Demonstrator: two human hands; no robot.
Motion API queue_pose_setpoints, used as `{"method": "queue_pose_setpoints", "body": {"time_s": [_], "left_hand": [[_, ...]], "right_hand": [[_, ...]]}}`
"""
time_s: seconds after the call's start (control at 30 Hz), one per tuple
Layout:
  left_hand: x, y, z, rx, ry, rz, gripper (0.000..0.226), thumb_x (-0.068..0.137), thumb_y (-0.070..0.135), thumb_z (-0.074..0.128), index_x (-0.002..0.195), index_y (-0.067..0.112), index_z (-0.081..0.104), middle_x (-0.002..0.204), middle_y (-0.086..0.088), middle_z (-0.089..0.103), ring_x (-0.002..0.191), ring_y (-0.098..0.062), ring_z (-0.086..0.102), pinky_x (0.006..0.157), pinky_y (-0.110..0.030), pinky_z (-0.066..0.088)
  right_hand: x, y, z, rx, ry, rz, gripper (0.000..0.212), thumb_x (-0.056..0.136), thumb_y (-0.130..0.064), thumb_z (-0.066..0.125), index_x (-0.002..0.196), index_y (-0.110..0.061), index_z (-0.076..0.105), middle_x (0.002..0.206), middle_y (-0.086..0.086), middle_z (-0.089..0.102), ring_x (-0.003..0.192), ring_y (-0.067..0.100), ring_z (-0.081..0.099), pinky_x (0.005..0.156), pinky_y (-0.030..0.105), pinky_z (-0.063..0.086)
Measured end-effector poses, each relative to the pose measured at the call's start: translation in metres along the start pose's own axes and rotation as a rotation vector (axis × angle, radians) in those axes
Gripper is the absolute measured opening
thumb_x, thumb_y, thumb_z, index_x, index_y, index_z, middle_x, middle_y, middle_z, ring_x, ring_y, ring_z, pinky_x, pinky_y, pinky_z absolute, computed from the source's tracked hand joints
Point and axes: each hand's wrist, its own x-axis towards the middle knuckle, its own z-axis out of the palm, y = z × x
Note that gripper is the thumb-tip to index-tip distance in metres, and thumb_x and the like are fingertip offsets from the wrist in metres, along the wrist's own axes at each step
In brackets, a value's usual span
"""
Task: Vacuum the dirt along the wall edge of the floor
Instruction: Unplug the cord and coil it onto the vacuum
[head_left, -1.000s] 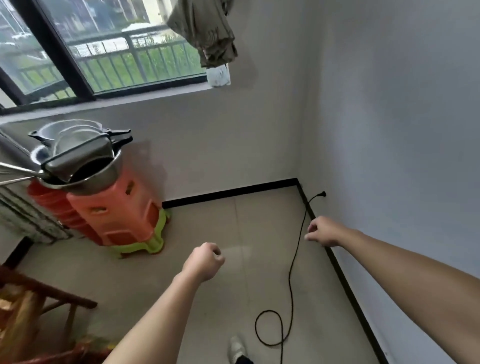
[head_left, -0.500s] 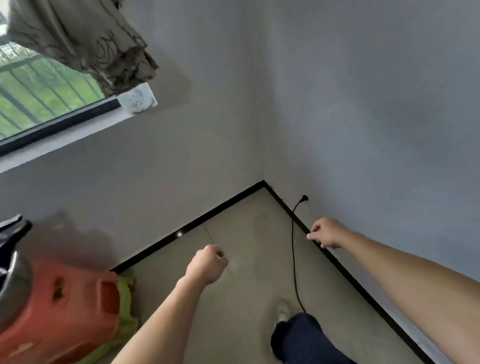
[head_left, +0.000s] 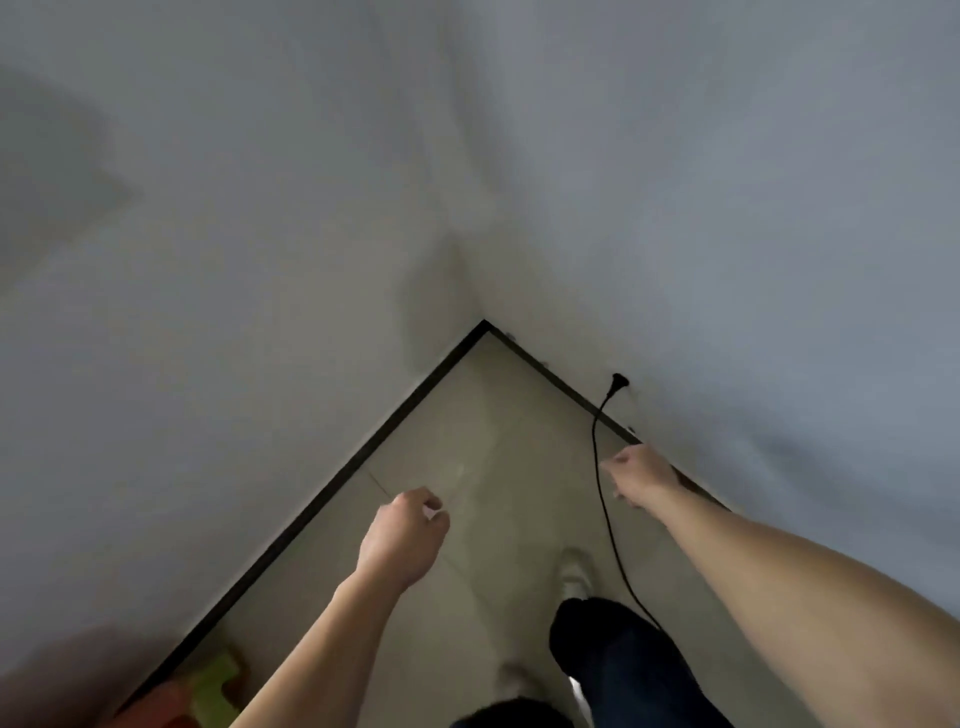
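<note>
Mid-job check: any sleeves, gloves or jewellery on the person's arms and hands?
The left forearm and right forearm are bare, no sleeves showing. The left hand and right hand wear no gloves; no watch, ring or band is visible, though the picture is blurred.

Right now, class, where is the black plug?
Head view: the black plug sits on the right wall, just above the skirting, beyond the right hand.

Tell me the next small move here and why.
Probably pinch the black cord with the right hand beside it and lift it clear: it drops from the wall plug over the baseboard onto the floor edge, and no vacuum is in view.
</note>
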Motion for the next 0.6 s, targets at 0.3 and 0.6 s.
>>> {"method": "queue_pose_setpoints", "body": {"time_s": [0.3, 0.6], "left_hand": [[0.2, -0.005, 0.063, 0.065, -0.175, 0.122, 0.011, 0.092, 0.026, 0.058, 0.1, 0.023, 0.065, 0.078, 0.001, 0.058, 0.084, -0.023, 0.062, 0.075, -0.03, 0.048], [0.339, -0.027, 0.103, 0.169, -0.325, 0.265, 0.012, 0.095, 0.021, 0.057, 0.103, 0.017, 0.064, 0.073, 0.008, 0.056, 0.079, -0.021, 0.06, 0.079, -0.035, 0.052]], "right_hand": [[0.183, -0.015, 0.047, 0.19, 0.215, 0.219, 0.029, 0.095, -0.029, 0.054, 0.09, -0.003, 0.066, 0.093, 0.016, 0.067, 0.08, 0.03, 0.065, 0.07, 0.032, 0.051], [0.309, 0.004, 0.12, 0.5, 0.523, 0.335, 0.027, 0.103, -0.034, 0.038, 0.097, -0.016, 0.058, 0.091, 0.007, 0.071, 0.079, 0.025, 0.067, 0.072, 0.036, 0.053]]}}
